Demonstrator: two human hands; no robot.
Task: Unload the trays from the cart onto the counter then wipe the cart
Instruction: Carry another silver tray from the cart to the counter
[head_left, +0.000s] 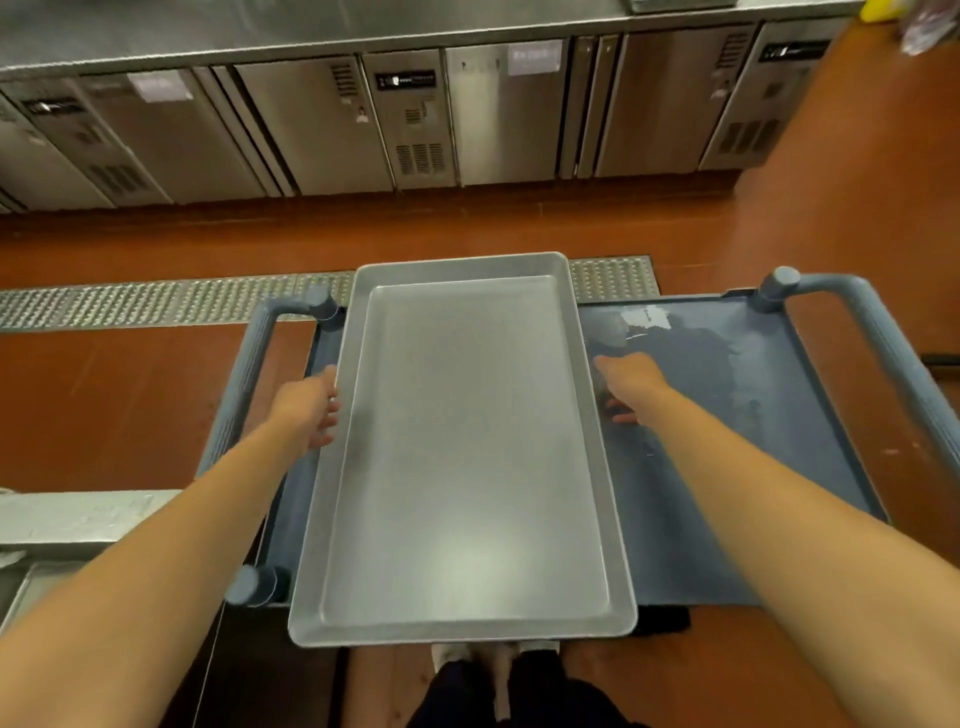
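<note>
The metal tray (462, 452) is lying lengthwise over the blue cart (727, 467), its near end sticking out past the cart edge. The left hand (309, 410) is gripping its left rim and the right hand (628, 387) is curling its fingers under the right rim. I judge the unloading is only beginning; wiping is still waiting, and wet marks are showing on the shelf. A steel counter (311, 31) is standing well apart across the red floor (467, 228).

Tray over cart, counter beyond.
My left hand (310, 408) and right hand (631, 384) flank the tray (462, 452) above the cart (727, 441); the counter (311, 26) lies behind.
</note>
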